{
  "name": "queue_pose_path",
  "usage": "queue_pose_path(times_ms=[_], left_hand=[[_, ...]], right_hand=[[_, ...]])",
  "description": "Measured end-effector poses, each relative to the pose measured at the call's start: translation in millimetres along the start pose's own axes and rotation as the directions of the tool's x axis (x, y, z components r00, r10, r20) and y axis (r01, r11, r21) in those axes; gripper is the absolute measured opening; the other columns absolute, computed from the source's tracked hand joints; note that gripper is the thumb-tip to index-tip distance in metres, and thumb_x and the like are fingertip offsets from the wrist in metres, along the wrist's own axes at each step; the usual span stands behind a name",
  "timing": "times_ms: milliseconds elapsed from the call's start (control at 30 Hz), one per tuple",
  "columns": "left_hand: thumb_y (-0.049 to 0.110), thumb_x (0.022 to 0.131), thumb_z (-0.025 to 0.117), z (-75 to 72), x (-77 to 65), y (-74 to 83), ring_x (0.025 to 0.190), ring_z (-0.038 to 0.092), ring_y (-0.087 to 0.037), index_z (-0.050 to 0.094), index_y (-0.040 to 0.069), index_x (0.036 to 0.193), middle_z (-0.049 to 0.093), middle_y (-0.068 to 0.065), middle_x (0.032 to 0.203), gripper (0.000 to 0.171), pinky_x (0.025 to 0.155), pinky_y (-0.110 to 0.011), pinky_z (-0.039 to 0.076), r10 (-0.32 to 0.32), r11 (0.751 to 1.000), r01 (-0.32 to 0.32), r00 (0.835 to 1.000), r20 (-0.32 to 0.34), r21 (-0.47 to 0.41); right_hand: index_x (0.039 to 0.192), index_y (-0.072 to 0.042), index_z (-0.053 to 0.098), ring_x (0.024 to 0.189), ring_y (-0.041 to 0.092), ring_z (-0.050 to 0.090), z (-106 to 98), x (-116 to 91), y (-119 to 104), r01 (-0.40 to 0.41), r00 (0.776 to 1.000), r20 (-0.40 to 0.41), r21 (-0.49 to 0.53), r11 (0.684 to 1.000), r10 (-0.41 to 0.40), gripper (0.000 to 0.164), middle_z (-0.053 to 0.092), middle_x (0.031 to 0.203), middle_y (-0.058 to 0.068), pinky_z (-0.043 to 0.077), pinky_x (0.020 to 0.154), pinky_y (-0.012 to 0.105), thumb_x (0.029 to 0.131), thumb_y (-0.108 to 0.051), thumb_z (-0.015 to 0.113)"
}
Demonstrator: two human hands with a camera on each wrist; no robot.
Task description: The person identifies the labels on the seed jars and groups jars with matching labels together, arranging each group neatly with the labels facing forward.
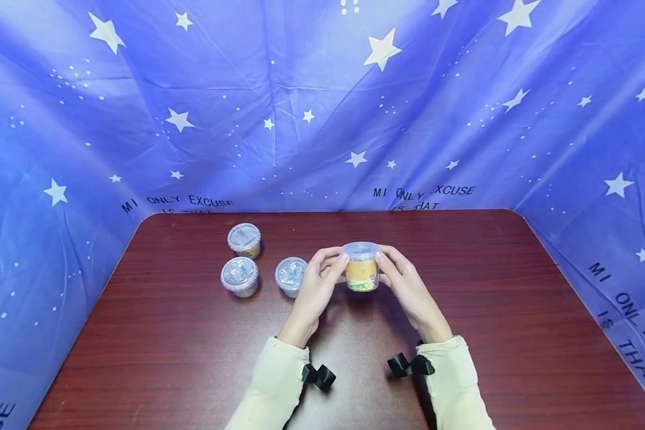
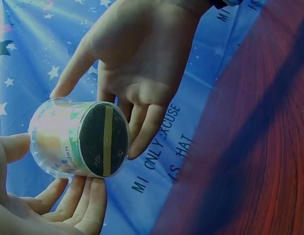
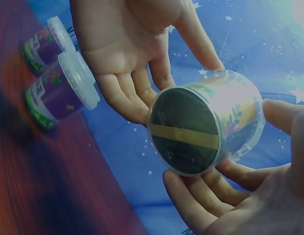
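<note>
A small clear plastic tub (image 1: 362, 275) with a yellow label is held up over the table between both hands. My left hand (image 1: 314, 280) grips its left side, thumb near the rim and fingers around the lower side. From the opposite side my right hand (image 1: 411, 289) grips it the same way. Both wrist views show the tub's dark round base (image 2: 105, 139), crossed by a yellow strip. Just left of the left hand stands another lidded tub (image 1: 289, 275), partly hidden behind that hand.
Two more lidded tubs, a nearer one (image 1: 239, 278) and a farther one (image 1: 244, 239), stand upright on the left of the dark red wooden table (image 1: 166, 358). A blue star-patterned cloth (image 1: 301, 89) hangs behind the table and along both sides.
</note>
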State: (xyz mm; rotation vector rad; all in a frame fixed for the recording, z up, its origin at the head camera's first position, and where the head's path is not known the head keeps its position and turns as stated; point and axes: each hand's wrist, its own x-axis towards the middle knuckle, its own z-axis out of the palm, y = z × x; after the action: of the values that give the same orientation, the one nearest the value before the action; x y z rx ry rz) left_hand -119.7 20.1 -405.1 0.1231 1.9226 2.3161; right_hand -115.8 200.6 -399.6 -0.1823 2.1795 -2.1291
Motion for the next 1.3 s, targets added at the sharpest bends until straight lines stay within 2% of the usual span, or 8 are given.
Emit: queue_pose_path(times_ms=[200, 333, 467, 700, 867, 1033, 1300], left_hand=[[0.022, 0.101, 0.058, -5.6, -4.8, 0.3, 0.095, 0.063, -0.011, 0.053, 0.0, 0.131, 0.065, -0.018, 0.118, 0.038, 0.09, -0.036, 0.055, -0.011, 1.0, 0.011, 1.0, -0.011, 0.006], [0.024, 0.102, 0.056, -9.3, -7.0, 0.2, 0.099, 0.063, -0.012, 0.053, 0.0, 0.132, 0.065, -0.018, 0.121, 0.038, 0.093, -0.039, 0.054, -0.017, 1.0, 0.017, 1.0, -0.018, 0.004], [0.025, 0.102, 0.055, -11.7, -8.3, 2.4, 0.103, 0.063, -0.015, 0.053, 0.0, 0.132, 0.064, -0.019, 0.123, 0.039, 0.095, -0.042, 0.053, -0.011, 1.0, 0.011, 1.0, -0.023, 0.001], [0.026, 0.104, 0.052, -14.2, -9.8, 7.0, 0.103, 0.063, -0.017, 0.052, 0.0, 0.134, 0.063, -0.02, 0.124, 0.04, 0.095, -0.04, 0.052, -0.007, 1.0, 0.008, 1.0, -0.027, 0.027], [0.029, 0.103, 0.053, -18.7, -9.9, 6.6, 0.103, 0.061, -0.018, 0.051, 0.001, 0.135, 0.062, -0.018, 0.125, 0.043, 0.096, -0.036, 0.05, -0.004, 0.998, 0.006, 0.999, -0.034, 0.066], [0.027, 0.1, 0.058, -22.2, -9.9, 7.6, 0.105, 0.06, -0.015, 0.05, 0.001, 0.136, 0.062, -0.018, 0.126, 0.045, 0.092, -0.029, 0.049, 0.001, 0.998, 0.002, 0.999, -0.039, 0.07], [0.026, 0.101, 0.058, -27.9, -10.8, 11.4, 0.103, 0.06, -0.013, 0.051, 0.001, 0.135, 0.062, -0.017, 0.124, 0.043, 0.091, -0.029, 0.05, 0.004, 0.999, -0.002, 0.999, -0.045, 0.05]], right_hand=[[0.14, 0.002, 0.045, 0.108, 0.011, 0.06, 9, -1, -2, -0.031, 0.999, 0.032, 0.04, 0.999, 0.03, 0.047, 0.056, 0.126, 0.011, 0.052, 0.092, 0.026, 0.107, -0.031, 0.044], [0.141, 0.001, 0.045, 0.108, 0.012, 0.06, 15, -1, -3, -0.044, 0.998, 0.049, 0.052, 0.998, 0.041, 0.047, 0.057, 0.125, 0.011, 0.053, 0.091, 0.028, 0.107, -0.031, 0.044], [0.139, 0.0, 0.047, 0.106, 0.013, 0.061, 19, 0, -4, -0.033, 0.999, 0.043, 0.053, 0.998, 0.031, 0.046, 0.058, 0.123, 0.011, 0.054, 0.09, 0.03, 0.106, -0.031, 0.046], [0.136, -0.001, 0.049, 0.108, 0.013, 0.06, 25, 1, -5, -0.042, 0.999, 0.012, 0.055, 0.998, 0.041, 0.043, 0.058, 0.122, 0.009, 0.053, 0.091, 0.03, 0.106, -0.031, 0.047], [0.135, -0.003, 0.051, 0.105, 0.015, 0.062, 30, 4, -6, -0.039, 0.999, 0.002, 0.033, 0.999, 0.039, 0.041, 0.059, 0.119, 0.011, 0.053, 0.093, 0.034, 0.104, -0.03, 0.051], [0.135, -0.003, 0.051, 0.102, 0.015, 0.063, 36, 4, -7, -0.039, 0.999, -0.001, 0.037, 0.999, 0.039, 0.039, 0.06, 0.116, 0.011, 0.053, 0.091, 0.034, 0.104, -0.028, 0.051], [0.142, -0.003, 0.047, 0.109, 0.013, 0.061, 40, 7, -9, -0.035, 0.998, 0.045, 0.032, 0.999, 0.034, 0.045, 0.056, 0.131, 0.018, 0.053, 0.094, 0.033, 0.106, -0.03, 0.046]])
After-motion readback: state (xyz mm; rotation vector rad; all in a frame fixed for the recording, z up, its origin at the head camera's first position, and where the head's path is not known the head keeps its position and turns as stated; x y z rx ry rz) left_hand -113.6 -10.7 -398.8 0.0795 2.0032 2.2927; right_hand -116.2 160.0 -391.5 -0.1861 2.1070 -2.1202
